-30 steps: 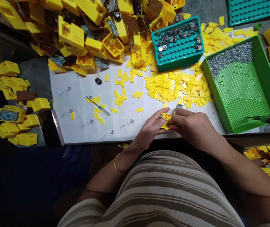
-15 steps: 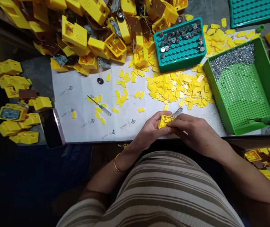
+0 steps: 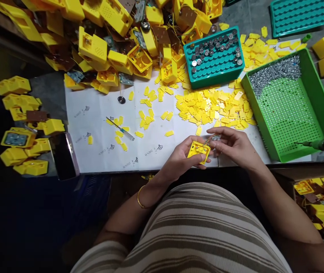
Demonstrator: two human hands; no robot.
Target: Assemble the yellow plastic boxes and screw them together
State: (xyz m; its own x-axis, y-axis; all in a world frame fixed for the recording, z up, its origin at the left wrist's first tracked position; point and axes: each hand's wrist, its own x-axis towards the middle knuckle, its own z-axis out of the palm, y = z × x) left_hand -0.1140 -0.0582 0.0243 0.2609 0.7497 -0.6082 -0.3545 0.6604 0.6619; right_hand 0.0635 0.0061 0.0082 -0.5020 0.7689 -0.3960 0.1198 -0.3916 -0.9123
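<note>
My left hand (image 3: 180, 156) is closed around a small yellow plastic housing (image 3: 193, 150), its hollow side facing up and the thumb pressed on its near edge. Thin wires lead out of the housing's far right corner. They run to a small greyish circuit board (image 3: 214, 138), mostly hidden by fingers. My right hand (image 3: 234, 147) pinches this board between thumb and fingers, just right of the housing. On the white paper beyond my hands lies a heap of small yellow plastic tabs (image 3: 215, 108).
A green basket (image 3: 274, 149) of screws stands at right, with an electric screwdriver (image 3: 321, 145) reaching over it. Behind the tabs is a teal tray (image 3: 215, 77) of round metal parts. Yellow housings (image 3: 93, 47) pile up far left. A screwdriver (image 3: 124, 132) and phone (image 3: 64, 155) lie left.
My right hand has drawn back to the right from the housing, its fingers opening somewhat around the board. The housing has tilted, so more of its inside shows.
</note>
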